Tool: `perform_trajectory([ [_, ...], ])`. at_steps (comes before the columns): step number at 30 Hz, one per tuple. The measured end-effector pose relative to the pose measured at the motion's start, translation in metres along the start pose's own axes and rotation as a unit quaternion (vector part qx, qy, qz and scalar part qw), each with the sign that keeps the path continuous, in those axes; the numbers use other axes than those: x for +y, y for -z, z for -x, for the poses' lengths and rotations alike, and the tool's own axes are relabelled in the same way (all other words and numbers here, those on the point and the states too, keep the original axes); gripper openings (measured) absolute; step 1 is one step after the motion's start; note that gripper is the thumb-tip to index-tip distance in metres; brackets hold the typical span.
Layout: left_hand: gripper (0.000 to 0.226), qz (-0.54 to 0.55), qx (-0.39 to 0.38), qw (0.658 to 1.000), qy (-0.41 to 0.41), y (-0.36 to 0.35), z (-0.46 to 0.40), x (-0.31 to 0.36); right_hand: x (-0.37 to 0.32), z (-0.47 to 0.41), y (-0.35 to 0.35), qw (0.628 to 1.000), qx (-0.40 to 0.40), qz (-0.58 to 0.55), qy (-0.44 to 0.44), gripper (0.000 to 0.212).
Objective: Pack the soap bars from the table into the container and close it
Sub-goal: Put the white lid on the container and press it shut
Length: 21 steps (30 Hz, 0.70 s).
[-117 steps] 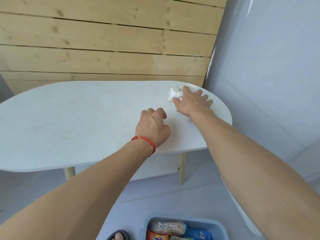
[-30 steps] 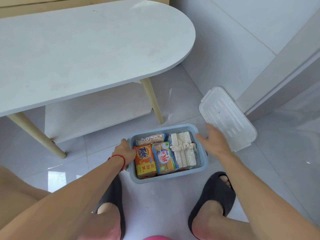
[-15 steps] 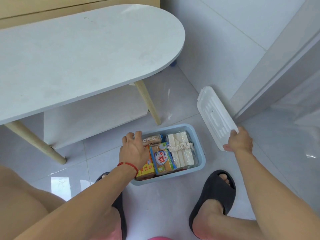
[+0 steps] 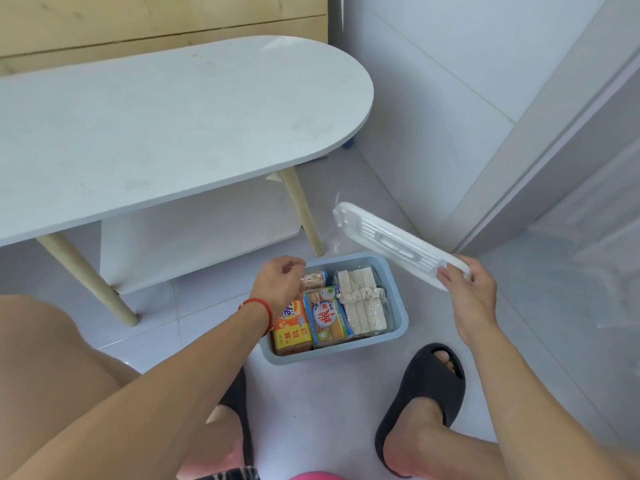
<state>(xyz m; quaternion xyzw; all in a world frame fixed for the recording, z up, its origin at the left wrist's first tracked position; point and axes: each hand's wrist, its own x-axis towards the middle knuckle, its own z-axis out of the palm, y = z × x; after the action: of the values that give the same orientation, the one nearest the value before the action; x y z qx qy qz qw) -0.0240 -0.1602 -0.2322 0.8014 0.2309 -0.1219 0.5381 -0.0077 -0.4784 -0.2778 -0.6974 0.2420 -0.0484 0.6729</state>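
A blue container (image 4: 398, 303) sits open on the floor between my feet and the table. Inside lie an orange soap pack (image 4: 294, 336), a blue and green soap pack (image 4: 327, 318), a small wrapped bar (image 4: 317, 278) and white soap bars (image 4: 362, 306) bound with a scrunchie. My right hand (image 4: 467, 289) grips the near end of the white lid (image 4: 391, 242), which is tilted in the air above the container's right side. My left hand (image 4: 278, 284) hovers over the container's left part with fingers curled, holding nothing that I can see.
The white oval table (image 4: 156, 123) with wooden legs stands behind the container, with a white shelf board under it. A tiled wall and a grey door frame (image 4: 540, 133) close off the right. My feet in black slippers (image 4: 424, 393) stand just in front of the container.
My right hand has lifted the lid off the floor and swung it toward the container. My left hand has risen from the container's left rim and curled.
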Motion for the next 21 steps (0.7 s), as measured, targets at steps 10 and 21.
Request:
perform_trajectory([
  [10, 0.044, 0.2, -0.005, 0.969, 0.145, 0.057, -0.023, 0.002, -0.047, 0.03, -0.018, 0.956, -0.277, -0.066, -0.067, 0.038],
  [21, 0.074, -0.308, -0.028, 0.949, 0.056, 0.037, 0.021, -0.092, 0.022, 0.04, -0.054, 0.867, -0.159, 0.463, 0.088, 0.053],
])
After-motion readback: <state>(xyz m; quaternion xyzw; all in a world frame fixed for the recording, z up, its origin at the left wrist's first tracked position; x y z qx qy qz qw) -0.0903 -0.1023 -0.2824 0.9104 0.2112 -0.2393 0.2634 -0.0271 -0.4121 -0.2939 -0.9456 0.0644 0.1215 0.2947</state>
